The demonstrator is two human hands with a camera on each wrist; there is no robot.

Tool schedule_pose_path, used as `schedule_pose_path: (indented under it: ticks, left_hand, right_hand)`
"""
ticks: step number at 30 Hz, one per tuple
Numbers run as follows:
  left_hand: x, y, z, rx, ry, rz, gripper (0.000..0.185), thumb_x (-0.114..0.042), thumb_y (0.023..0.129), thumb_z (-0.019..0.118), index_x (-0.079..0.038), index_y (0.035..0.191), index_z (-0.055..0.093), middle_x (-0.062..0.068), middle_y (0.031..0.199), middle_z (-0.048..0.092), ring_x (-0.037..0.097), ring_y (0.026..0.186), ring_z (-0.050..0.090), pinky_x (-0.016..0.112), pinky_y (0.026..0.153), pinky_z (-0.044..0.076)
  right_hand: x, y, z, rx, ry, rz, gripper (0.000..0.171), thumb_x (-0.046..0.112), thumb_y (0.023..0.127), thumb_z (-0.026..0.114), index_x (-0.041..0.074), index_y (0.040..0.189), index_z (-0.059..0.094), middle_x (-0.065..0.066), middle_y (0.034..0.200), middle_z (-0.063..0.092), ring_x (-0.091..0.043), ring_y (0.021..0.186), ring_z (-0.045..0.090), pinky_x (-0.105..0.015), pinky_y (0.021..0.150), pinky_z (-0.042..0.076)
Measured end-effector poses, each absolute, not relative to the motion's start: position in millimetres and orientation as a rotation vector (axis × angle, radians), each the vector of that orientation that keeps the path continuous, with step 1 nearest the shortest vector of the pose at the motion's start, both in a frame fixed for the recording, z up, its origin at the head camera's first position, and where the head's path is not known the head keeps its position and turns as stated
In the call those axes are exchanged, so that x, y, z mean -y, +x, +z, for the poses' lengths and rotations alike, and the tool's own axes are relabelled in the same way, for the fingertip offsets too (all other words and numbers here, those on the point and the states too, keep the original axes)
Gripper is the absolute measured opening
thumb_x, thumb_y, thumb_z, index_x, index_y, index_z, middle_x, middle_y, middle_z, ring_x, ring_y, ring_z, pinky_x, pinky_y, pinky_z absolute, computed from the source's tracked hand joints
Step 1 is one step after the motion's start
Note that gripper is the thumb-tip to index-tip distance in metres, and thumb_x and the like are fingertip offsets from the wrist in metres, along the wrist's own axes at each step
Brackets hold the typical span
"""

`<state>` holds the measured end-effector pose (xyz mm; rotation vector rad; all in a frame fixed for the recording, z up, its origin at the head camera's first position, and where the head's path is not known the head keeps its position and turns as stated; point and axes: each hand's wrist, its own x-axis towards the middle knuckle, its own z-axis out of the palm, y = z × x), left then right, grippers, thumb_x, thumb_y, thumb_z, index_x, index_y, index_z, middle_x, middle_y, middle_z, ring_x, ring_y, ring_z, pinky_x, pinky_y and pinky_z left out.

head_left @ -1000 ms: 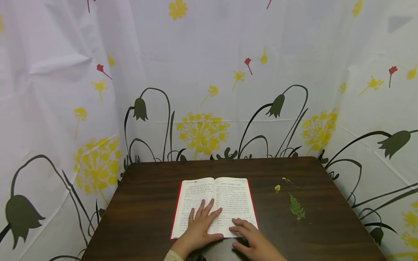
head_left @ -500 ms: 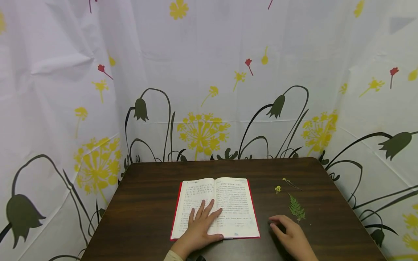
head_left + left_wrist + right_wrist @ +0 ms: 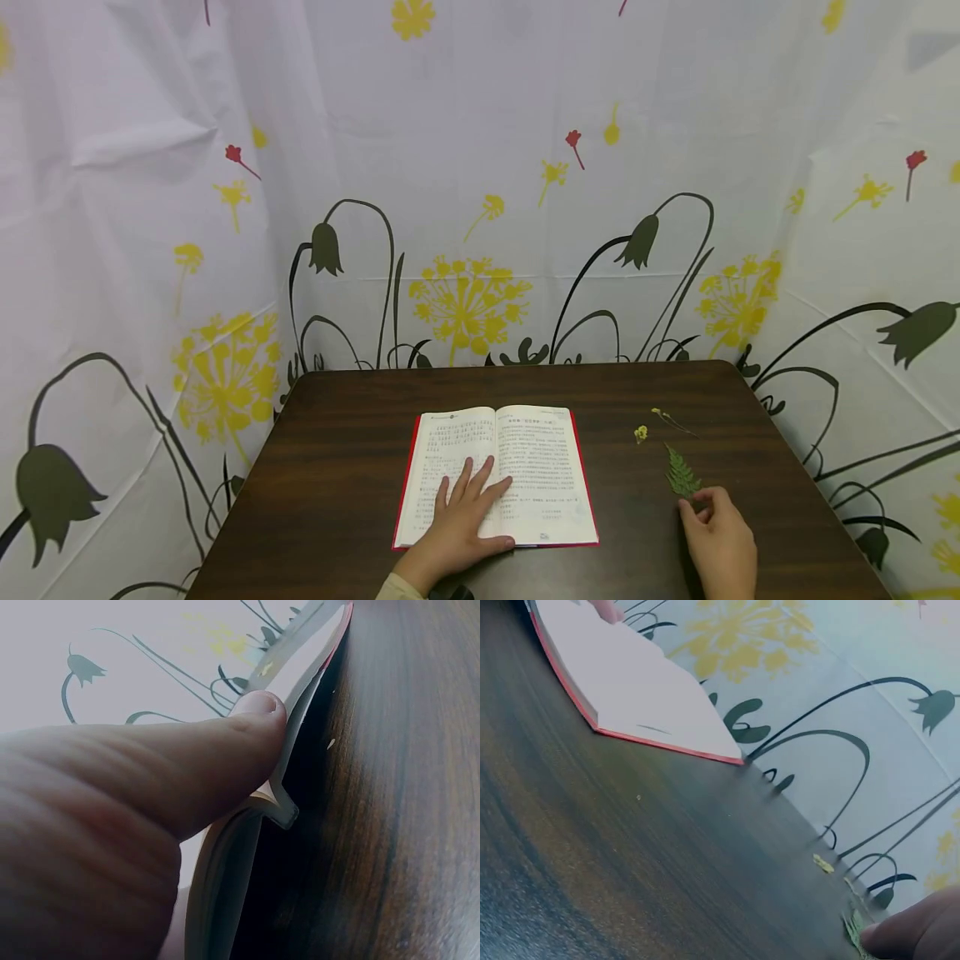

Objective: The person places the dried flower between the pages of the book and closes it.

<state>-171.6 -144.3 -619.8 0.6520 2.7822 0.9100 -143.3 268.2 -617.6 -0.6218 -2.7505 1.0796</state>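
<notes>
Dark table [image 3: 337, 467]: left hand [image 3: 459, 521] flat on open book [image 3: 540, 467]; right hand [image 3: 718, 533] fingertips loosely curled at fern leaf [image 3: 681, 477], holding nothing yet. Leaf looks light, brittle; pinch at stem.

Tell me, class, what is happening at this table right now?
A person sits at a dark wooden table with an open red-covered book on it. The left hand lies flat on the pages, holding them open. The right hand is out to the right of the book, its fingertips at the lower end of a green fern leaf. A small yellow flower and a thin sprig lie just beyond.
</notes>
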Motion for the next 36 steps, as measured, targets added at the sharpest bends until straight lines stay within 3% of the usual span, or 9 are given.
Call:
schedule_pose_path:
  ticks: [4,8,24,36]
  left_hand:
    - [142.0,-169.3,-621.0,-2.777,0.661,0.917,0.089,-0.063,0.09,0.081,-0.031,0.166,0.046,0.011,0.184,0.019,0.05,0.17,0.006,0.086,0.124,0.002]
    - [141.3,-165.4,-623.0,-2.763,0.668,0.916,0.089,-0.064,0.09,0.08,-0.031,0.166,0.045,0.012,0.184,0.018,0.052,0.169,0.005,0.088,0.122,0.002]
    - [145.4,-172.4,-621.1,-2.795,0.669,0.878,0.089,-0.063,0.09,0.08,-0.032,0.165,0.046,0.01,0.184,0.019,0.05,0.17,0.007,0.086,0.123,0.004]
    - [144.9,-171.5,-619.2,-2.78,0.663,0.878,0.09,-0.065,0.09,0.08,-0.031,0.166,0.045,0.011,0.185,0.017,0.051,0.169,0.005,0.088,0.122,0.002]
  right_hand:
    - [-273.1,-144.6,-617.3,2.818,-0.627,1.078,0.055,0.038,0.105,0.07,-0.003,0.138,0.055,-0.011,0.091,0.073,-0.021,0.068,0.064,-0.038,0.057,0.048]
    - [-275.2,-144.0,-617.6,2.871,-0.643,1.049,0.058,0.036,0.104,0.072,-0.006,0.141,0.055,-0.01,0.087,0.072,-0.021,0.067,0.064,-0.038,0.057,0.048]
    - [-264.1,-144.2,-619.6,2.832,-0.591,1.023,0.035,0.025,0.105,0.067,0.0,0.13,0.066,-0.002,0.074,0.064,-0.019,0.057,0.053,-0.034,0.052,0.041]
    - [-266.2,-148.1,-620.6,2.827,-0.572,0.988,0.026,0.023,0.104,0.067,0.003,0.121,0.07,-0.004,0.085,0.063,-0.019,0.066,0.055,-0.034,0.058,0.041]
